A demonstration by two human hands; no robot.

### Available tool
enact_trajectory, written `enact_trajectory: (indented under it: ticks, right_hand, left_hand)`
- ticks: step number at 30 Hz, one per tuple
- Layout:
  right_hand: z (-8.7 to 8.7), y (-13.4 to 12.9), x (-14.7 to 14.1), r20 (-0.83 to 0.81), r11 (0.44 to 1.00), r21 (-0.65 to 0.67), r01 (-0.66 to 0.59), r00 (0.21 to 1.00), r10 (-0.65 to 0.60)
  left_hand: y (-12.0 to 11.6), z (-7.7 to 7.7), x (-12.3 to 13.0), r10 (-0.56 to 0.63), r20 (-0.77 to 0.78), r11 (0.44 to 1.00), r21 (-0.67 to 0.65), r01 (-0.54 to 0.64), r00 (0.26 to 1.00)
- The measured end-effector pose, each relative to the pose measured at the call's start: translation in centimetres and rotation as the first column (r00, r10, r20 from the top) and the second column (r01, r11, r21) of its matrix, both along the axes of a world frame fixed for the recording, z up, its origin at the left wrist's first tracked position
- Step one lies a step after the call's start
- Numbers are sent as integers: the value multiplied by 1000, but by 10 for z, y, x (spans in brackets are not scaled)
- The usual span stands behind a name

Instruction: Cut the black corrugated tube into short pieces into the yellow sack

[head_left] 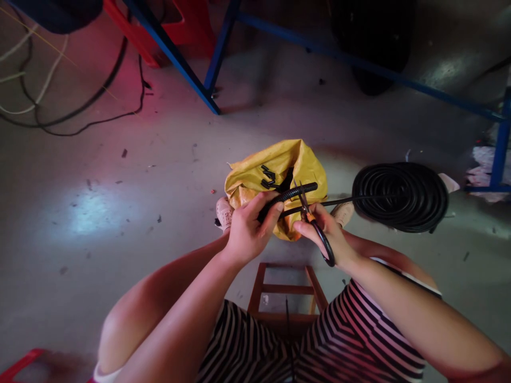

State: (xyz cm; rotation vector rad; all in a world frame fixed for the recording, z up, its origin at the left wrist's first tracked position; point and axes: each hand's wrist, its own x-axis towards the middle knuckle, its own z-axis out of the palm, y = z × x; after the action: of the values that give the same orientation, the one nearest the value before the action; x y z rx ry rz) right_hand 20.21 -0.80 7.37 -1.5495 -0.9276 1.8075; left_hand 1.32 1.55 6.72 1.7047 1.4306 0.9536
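Note:
My left hand (252, 226) is closed around a short length of black ribbed tube (299, 190), whose free end points right. In my right hand (329, 231) is a pair of scissors (322, 242) with dark handle loops and an orange patch near the pivot. The scissor blades point up and cross the tube in view; whether they touch it I cannot tell. A thin black tube (335, 202) runs from beside my left hand to a large black coil (401, 197) on the floor. Below the hands sits an open yellow sack (263, 167) with several short black pieces (269, 174) on it.
A wooden stool frame (287, 289) stands between my legs. Blue metal table legs (217, 58) cross the top. A red plastic stool (179, 26) and loose cables (91, 101) are at upper left. Small scraps lie on the grey floor (159, 159).

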Motion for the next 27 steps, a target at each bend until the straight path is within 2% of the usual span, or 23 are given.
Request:
enact_trajectory:
  ticks: [4, 11, 17, 27]
  right_hand:
    - [0, 1, 1, 14, 1000, -3, -6, 1000, 7]
    - [-2, 1, 1, 100, 999, 17, -33, 994, 32]
    - [2, 2, 0, 48, 1000, -4, -8, 999, 8]
    - [3, 1, 0, 66, 1000, 7, -27, 997, 27]
  left_hand:
    - [-1, 0, -1, -10, 18, 1000, -17, 10, 1000]
    - [1, -1, -6, -87, 96, 985, -142, 100, 992]
    - [1, -1, -6, -48, 158, 976, -204, 80, 986]
    - [-1, -1, -6, -56, 171, 977, -195, 90, 984]
